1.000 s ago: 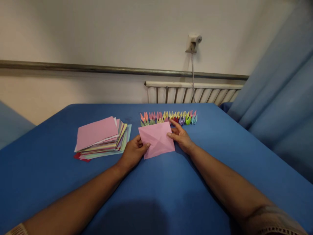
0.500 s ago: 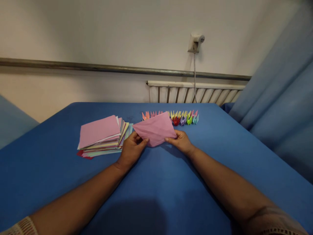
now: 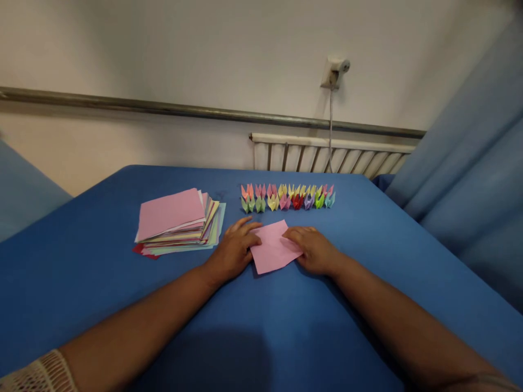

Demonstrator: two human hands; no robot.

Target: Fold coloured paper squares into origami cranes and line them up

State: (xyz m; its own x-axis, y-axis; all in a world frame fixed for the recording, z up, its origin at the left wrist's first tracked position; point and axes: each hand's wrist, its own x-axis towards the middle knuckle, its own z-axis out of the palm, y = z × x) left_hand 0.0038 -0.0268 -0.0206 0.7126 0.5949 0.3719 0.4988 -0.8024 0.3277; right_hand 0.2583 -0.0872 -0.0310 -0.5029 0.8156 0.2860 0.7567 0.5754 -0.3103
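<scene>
A pink sheet of paper [image 3: 274,251] lies low over the blue table, between my two hands. My left hand [image 3: 237,246] grips its left edge, thumb on top and the other fingers bent beside it. On the right side, my right hand [image 3: 312,249] pinches the paper, with its fingertips over the upper face and the thumb hidden. Several folded paper cranes [image 3: 285,202] in many colours stand in two rows just beyond the sheet. To the left of my left hand is a thick stack of coloured paper [image 3: 171,212], topped by a pink sheet.
The blue table [image 3: 261,316] reaches to a wall with a metal rail [image 3: 183,110] and a white radiator [image 3: 294,139]. A plug with a cord [image 3: 335,71] sits in the wall socket. Blue curtain [image 3: 469,136] hangs along the right side.
The pink paper has come down and nearer to me, from raised and tilted to lying flatter. Both hands moved with it, and the front row of cranes now shows fully.
</scene>
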